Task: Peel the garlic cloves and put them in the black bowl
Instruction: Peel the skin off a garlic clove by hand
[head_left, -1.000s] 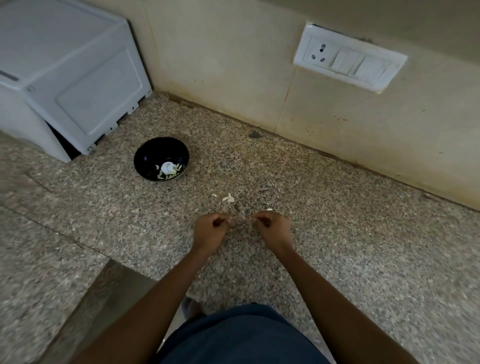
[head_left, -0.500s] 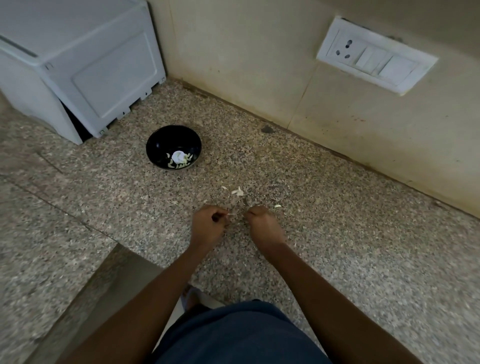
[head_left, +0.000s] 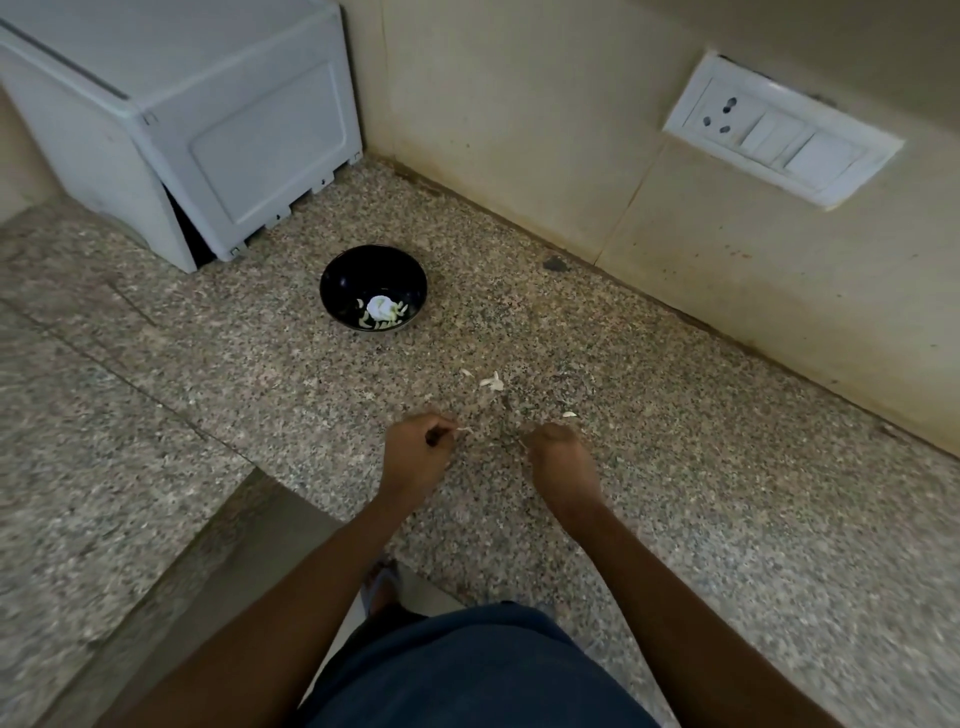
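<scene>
The black bowl (head_left: 340, 280) stands on the speckled stone counter and holds several pale garlic pieces (head_left: 382, 312). Nearer me, my left hand (head_left: 418, 452) pinches a small pale garlic clove (head_left: 462, 430) that sticks out past its fingertips. My right hand (head_left: 558, 457) is a hand's width to the right, fingers curled, with a thin strip of garlic skin (head_left: 519, 441) at its fingertips. Both hands hover just above the counter, well short of the bowl.
Loose garlic skins (head_left: 492, 382) lie on the counter just beyond my hands, with another scrap (head_left: 570, 414) by my right hand. A white appliance (head_left: 208, 130) stands at the back left. The wall carries a switch plate (head_left: 779, 132). The counter's front edge (head_left: 244, 499) drops off at lower left.
Half a second ago my hands were together over the clove; now they have drawn apart. The view has shifted, so the bowl sits higher in frame.
</scene>
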